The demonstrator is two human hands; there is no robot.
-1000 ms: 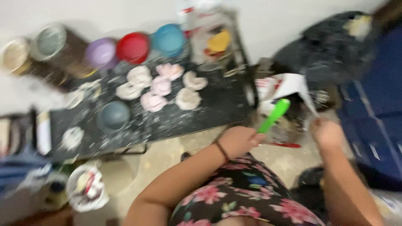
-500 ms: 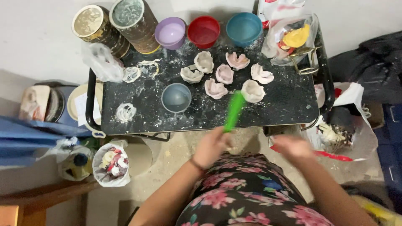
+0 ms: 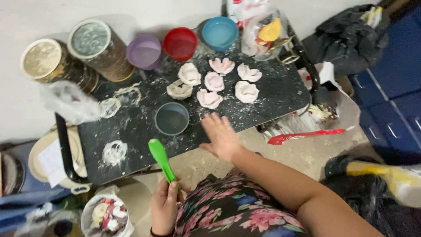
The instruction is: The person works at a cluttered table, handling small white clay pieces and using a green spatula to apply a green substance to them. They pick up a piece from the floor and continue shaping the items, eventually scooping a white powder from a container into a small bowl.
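Hands at a flour-dusted black tray table (image 3: 144, 131), seen from my head camera looking straight down. My left hand (image 3: 165, 206) sits low by my floral-print lap, fingers curled shut around the handle of a green plastic spatula (image 3: 160, 159); the blade angles up and away over the table's near edge, apparently parked out of the way of the work surface. My right hand (image 3: 222, 137) stretches forward, fingers spread open and flat, palm down on the table's near edge, holding nothing. It lies just short of the pink dough piece (image 3: 209, 98) at the front of a cluster of shaped dough pieces; a white one (image 3: 246, 91) lies to the right, more behind them. The pieces are laid apart from one another, it seems so that they do not stick.

Left of the open hand stands a grey-blue bowl (image 3: 171, 118), with smears and rings of flour beyond it. Along the far edge stand a purple cup (image 3: 144, 50), a red cup (image 3: 180, 43) and a blue cup (image 3: 219, 32), with two round tins (image 3: 90, 39) at the far left corner and a clear plastic bag (image 3: 70, 102) crumpled below them. Another clear bag with a yellow item (image 3: 268, 31) sits at the far right. Nothing lies between the open hand and the dough; the bowl is the nearest thing. Dark bags and blue drawers (image 3: 386, 105) crowd the floor to the right.
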